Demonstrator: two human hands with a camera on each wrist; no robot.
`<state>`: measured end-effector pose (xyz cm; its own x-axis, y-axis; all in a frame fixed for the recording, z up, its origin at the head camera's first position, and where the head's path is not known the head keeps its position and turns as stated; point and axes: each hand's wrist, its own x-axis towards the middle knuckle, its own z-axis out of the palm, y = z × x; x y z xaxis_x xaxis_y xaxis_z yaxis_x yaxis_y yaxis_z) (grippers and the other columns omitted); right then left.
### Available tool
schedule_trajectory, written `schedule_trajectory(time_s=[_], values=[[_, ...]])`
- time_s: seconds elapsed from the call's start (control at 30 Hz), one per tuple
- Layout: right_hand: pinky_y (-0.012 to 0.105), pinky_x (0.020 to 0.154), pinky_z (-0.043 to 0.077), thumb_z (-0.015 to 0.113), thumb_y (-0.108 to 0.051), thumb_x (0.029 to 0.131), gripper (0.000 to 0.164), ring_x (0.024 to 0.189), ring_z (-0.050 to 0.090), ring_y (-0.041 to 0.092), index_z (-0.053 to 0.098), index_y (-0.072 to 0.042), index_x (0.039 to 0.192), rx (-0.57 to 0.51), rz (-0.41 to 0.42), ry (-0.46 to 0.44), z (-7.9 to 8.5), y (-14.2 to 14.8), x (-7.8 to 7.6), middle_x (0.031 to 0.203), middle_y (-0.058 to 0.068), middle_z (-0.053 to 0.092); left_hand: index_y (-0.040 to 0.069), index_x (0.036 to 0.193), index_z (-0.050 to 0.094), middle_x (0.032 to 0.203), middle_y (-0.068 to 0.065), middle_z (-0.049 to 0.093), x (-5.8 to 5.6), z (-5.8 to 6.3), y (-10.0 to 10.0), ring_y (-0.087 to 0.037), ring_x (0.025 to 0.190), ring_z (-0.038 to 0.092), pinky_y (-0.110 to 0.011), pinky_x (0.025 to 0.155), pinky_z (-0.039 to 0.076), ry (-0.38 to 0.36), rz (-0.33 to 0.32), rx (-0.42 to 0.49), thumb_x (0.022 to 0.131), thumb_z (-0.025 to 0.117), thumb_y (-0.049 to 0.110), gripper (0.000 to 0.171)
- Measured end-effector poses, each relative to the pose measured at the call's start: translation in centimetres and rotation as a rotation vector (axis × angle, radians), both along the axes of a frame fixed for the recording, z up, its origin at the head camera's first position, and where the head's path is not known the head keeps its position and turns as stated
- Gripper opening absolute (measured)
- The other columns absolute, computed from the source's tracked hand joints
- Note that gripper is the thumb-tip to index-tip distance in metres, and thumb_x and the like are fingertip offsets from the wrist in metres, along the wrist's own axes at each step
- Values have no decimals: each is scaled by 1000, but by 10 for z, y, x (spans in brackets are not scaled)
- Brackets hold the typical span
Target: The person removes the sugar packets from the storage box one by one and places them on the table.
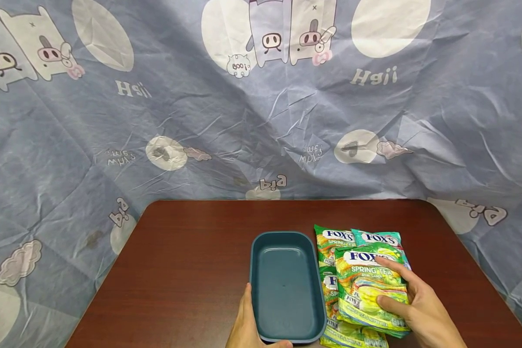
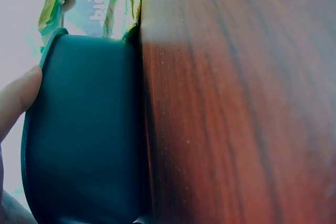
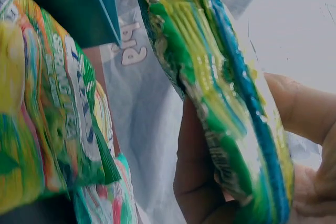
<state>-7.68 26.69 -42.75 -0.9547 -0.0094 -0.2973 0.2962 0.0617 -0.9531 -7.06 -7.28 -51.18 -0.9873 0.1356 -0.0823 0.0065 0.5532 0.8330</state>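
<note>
My right hand (image 1: 424, 304) grips a green-and-yellow Fox's Spring Tea candy bag (image 1: 361, 275), thumb on its face and fingers around the far side. In the right wrist view this bag (image 3: 210, 77) appears edge-on between thumb and fingers, raised off the other bags. To its left stands an open, dark teal rectangular container (image 1: 284, 290), its inside bare. My left hand (image 1: 245, 324) touches the container's near left corner, fingers straight along the side and thumb by the front rim. The left wrist view shows a digit on the rim of the container (image 2: 89, 129).
More candy bags lie right of the container: a green Spring Tea bag (image 1: 326, 246) behind, a teal Fox's bag (image 1: 376, 237) beside it, and another green bag (image 1: 330, 299) nearer. All rest on a reddish-brown table (image 1: 178, 280). A printed blue-grey cloth (image 1: 226, 125) hangs behind.
</note>
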Motion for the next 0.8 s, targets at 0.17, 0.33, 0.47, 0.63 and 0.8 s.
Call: schedule_trajectory(time_s=[0.17, 0.33, 0.47, 0.63, 0.8], values=[[44, 80, 52, 70, -14, 87, 78, 100, 60, 29, 26, -33, 149, -8, -2, -65, -2, 14, 2, 127, 14, 45, 3, 151, 4, 150, -28, 18, 0, 1, 1, -45, 128, 34, -63, 87, 41, -2, 12, -8, 59, 84, 58, 134], [43, 79, 53, 69, -19, 88, 78, 99, 61, 28, 24, -34, 149, 42, -14, -89, -7, 27, 4, 124, 13, 48, 4, 151, 3, 150, -26, 17, 2, 2, 1, -44, 127, 36, -64, 87, 40, -27, 7, 17, 61, 82, 58, 131], [39, 76, 53, 68, -28, 89, 78, 96, 61, 23, 20, -30, 151, 213, 20, -66, -12, 38, 6, 128, 16, 46, 4, 151, 2, 150, -27, 16, 2, 1, 1, -45, 127, 34, -64, 87, 40, -31, 2, 25, 63, 82, 57, 130], [41, 77, 50, 67, -37, 88, 85, 100, 57, 22, 14, -25, 153, 335, 58, -109, -18, 53, 5, 139, 22, 35, 5, 151, 2, 151, -25, 15, 1, 2, 2, -43, 128, 33, -64, 88, 39, -51, 20, 27, 61, 83, 57, 132], [41, 80, 49, 70, -40, 85, 93, 102, 54, 24, 10, -22, 154, 346, 63, -170, -27, 63, 5, 143, 24, 27, 5, 152, 1, 151, -24, 15, 3, 2, 1, -41, 127, 35, -65, 88, 38, -48, 10, 36, 61, 82, 58, 132]])
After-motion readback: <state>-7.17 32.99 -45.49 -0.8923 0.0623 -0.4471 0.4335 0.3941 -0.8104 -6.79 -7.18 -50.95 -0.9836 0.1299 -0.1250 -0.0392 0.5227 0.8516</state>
